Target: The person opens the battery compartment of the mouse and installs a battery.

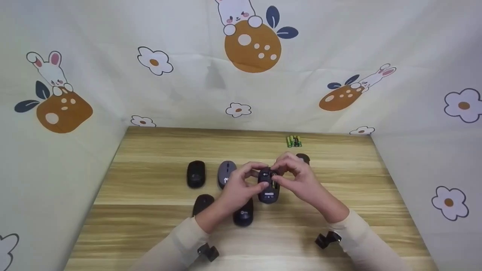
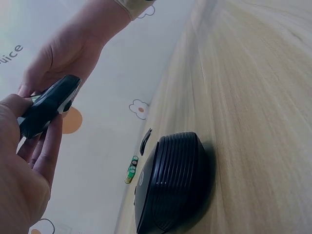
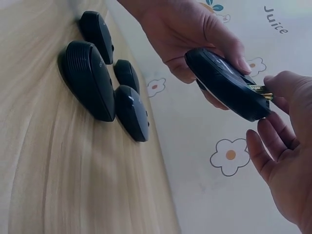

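Observation:
A black computer mouse (image 1: pixel 268 196) is held up off the table, underside toward the head camera, with its battery compartment uncovered. My left hand (image 1: pixel 241 185) grips it from the left, thumb on the underside and fingers around the other side. A gold-and-green battery (image 3: pixel 261 91) shows at the compartment's open end. My right hand (image 1: pixel 301 180) pinches that battery with thumb and forefinger; the remaining fingers curve near the mouse's end in the right wrist view. Part of the compartment is covered by the fingertips.
Left of the hands lie a black mouse (image 1: pixel 196 174), a grey mouse (image 1: pixel 226 173) and two more dark mice (image 1: pixel 243 215) (image 1: pixel 203 203), partly behind the left arm. Several green batteries (image 1: pixel 293 141) lie at the back right. A thin black curved piece (image 2: pixel 145 142) lies near them.

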Demonstrator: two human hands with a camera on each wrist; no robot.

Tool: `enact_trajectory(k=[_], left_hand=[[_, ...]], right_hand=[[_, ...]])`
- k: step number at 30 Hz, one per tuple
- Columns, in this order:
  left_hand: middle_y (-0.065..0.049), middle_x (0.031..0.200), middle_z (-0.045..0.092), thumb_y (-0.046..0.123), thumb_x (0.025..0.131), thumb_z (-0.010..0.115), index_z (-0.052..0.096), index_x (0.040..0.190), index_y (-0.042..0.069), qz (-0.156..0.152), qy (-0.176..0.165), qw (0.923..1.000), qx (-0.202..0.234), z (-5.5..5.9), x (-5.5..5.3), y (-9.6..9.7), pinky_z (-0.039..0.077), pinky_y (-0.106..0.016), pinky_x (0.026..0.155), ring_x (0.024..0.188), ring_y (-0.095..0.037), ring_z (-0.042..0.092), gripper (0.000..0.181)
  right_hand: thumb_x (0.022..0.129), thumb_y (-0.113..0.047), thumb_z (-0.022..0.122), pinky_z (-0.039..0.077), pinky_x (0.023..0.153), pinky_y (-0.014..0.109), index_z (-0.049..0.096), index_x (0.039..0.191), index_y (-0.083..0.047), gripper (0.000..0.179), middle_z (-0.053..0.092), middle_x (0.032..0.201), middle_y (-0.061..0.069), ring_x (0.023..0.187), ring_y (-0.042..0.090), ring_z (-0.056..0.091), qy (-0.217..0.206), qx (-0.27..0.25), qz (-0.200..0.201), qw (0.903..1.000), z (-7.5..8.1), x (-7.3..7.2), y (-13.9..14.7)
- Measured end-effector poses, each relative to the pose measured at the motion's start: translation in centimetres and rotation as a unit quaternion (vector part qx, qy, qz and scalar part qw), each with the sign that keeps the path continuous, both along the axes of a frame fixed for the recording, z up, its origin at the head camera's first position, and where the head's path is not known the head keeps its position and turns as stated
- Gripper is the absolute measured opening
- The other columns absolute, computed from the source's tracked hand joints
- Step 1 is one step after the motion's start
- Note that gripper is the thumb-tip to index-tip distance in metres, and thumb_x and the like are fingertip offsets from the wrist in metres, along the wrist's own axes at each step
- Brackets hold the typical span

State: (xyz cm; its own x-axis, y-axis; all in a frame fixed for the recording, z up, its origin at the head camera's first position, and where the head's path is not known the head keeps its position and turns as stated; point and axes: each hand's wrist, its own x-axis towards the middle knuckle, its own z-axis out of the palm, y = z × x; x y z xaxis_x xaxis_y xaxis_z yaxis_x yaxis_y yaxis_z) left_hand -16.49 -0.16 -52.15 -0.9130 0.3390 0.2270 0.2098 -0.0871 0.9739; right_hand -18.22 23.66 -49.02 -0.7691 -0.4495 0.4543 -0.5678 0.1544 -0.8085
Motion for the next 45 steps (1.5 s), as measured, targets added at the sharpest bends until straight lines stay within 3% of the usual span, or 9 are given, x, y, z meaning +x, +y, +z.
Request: enact_trajectory(k=[6,10,16,27,35,45], left_hand=[[-0.004,0.131,0.074,0.01,0.097,0.086,0.072,0.139,0.012,0.005,0.01,0.9999,-0.002,0.2,0.1,-0.1,0.066,-0.031,0.071,0.112,-0.024,0.07,0.045],[-0.003,0.131,0.074,0.012,0.097,0.087,0.072,0.139,0.013,0.006,0.018,0.9998,-0.006,0.2,0.1,-0.1,0.067,-0.033,0.073,0.112,-0.024,0.07,0.044],[-0.001,0.131,0.075,0.013,0.097,0.087,0.073,0.138,0.014,0.006,0.033,0.9994,-0.009,0.3,0.1,-0.1,0.067,-0.033,0.072,0.111,-0.024,0.07,0.044],[0.001,0.132,0.075,0.014,0.096,0.088,0.074,0.138,0.016,0.003,0.042,0.9991,-0.011,0.4,0.1,0.0,0.067,-0.033,0.07,0.112,-0.022,0.07,0.045],[-0.001,0.133,0.075,0.015,0.096,0.088,0.073,0.139,0.014,0.003,0.043,0.999,-0.012,0.4,0.2,0.0,0.067,-0.033,0.069,0.112,-0.023,0.07,0.046],[0.001,0.133,0.074,0.016,0.097,0.088,0.073,0.138,0.017,-0.004,0.053,0.9984,-0.018,0.2,0.1,0.2,0.068,-0.036,0.07,0.115,-0.023,0.07,0.043]], right_hand=[[0.102,-0.001,0.078,0.062,0.093,0.032,0.072,0.125,-0.004,0.025,0.072,0.117,0.012,0.106,0.023,0.071,-0.073,0.008,-0.012,0.9972,0.1,0.4,-0.1],[0.103,-0.004,0.076,0.063,0.091,0.032,0.07,0.126,-0.001,0.024,0.073,0.118,0.013,0.104,0.024,0.072,-0.127,0.005,-0.007,0.9919,0.3,0.5,-0.2],[0.103,0.002,0.074,0.065,0.09,0.033,0.068,0.124,0.006,0.023,0.071,0.119,0.018,0.107,0.023,0.07,-0.157,-0.032,0.019,0.987,0.5,0.6,-0.3],[0.103,0.003,0.074,0.065,0.093,0.034,0.069,0.12,0.006,0.018,0.071,0.116,0.017,0.11,0.021,0.069,-0.149,-0.054,0.011,0.9873,0.5,0.8,-0.5],[0.103,0.003,0.073,0.067,0.085,0.033,0.072,0.12,0.002,0.016,0.069,0.115,0.02,0.106,0.024,0.069,-0.115,-0.053,0.004,0.9919,0.1,0.9,-0.5],[0.098,0.015,0.07,0.067,0.083,0.031,0.072,0.117,0.004,0.022,0.069,0.108,0.02,0.101,0.021,0.069,-0.068,-0.056,-0.007,0.9961,-0.2,1.0,-0.6]])
